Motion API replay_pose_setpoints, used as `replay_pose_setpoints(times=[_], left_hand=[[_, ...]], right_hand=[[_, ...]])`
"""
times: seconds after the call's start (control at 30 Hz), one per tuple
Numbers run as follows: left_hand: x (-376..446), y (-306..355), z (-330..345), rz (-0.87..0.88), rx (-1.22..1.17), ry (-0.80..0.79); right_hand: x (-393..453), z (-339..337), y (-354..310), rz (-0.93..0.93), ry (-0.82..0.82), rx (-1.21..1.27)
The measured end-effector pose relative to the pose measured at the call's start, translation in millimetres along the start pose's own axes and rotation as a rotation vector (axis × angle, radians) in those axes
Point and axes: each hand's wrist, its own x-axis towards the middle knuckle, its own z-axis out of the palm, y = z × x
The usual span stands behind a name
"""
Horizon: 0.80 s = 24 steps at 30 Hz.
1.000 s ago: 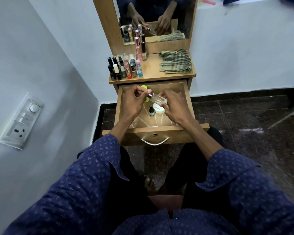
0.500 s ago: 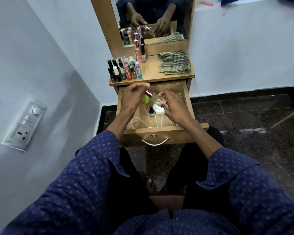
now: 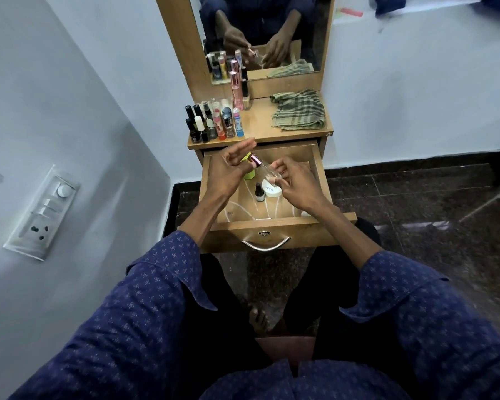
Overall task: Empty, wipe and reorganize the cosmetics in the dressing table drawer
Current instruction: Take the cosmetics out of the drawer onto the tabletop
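The wooden drawer [image 3: 318, 168] of the dressing table stands pulled open. Over it, my right hand [image 3: 296, 184] grips the lower end of a clear glass bottle [image 3: 269, 171] with a pink metallic cap, tilted with the cap up and to the left. My left hand [image 3: 230, 166] is beside the cap with its fingers spread, holding nothing. Inside the drawer stand a lime-green container [image 3: 249, 175], partly hidden by my left hand, a small dark dropper bottle [image 3: 259, 193] and a white round jar [image 3: 273, 192]. A white item [image 3: 306, 214] peeks out under my right wrist.
On the tabletop [image 3: 260, 125], several nail polish bottles and lip products [image 3: 212, 122] cluster at the left, with a tall pink bottle [image 3: 235, 88] behind them. A green checked cloth [image 3: 299, 109] lies at the right. A mirror [image 3: 271, 30] rises behind. A switchboard [image 3: 42, 213] is on the left wall.
My left hand has let go of the bottle's cap end and spread its fingers. The bottle stays in my right hand and has tilted, cap now pointing up and left.
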Motion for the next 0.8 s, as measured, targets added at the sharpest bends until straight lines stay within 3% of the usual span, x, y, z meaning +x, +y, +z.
replay_pose_setpoints(times=[0.2,0.37,0.57,0.8], left_hand=[[-4.1,-18.3,-5.8,0.077,0.219,0.194],[-9.8,-44.2,-7.8,0.138,0.509,0.201],[-8.2,-51.9,-0.7,0.134,0.673,0.092],[5.3,-56.4,-10.0,0.112,0.634,0.191]], right_hand=[[30.8,-14.7,-14.7,0.051,0.166,0.119],[94.4,-23.9,-36.6,0.03,0.246,0.098],[164.6,-9.9,-34.6,0.126,0.232,0.033],[193.8,18.0,-46.2,0.091,0.163,0.025]])
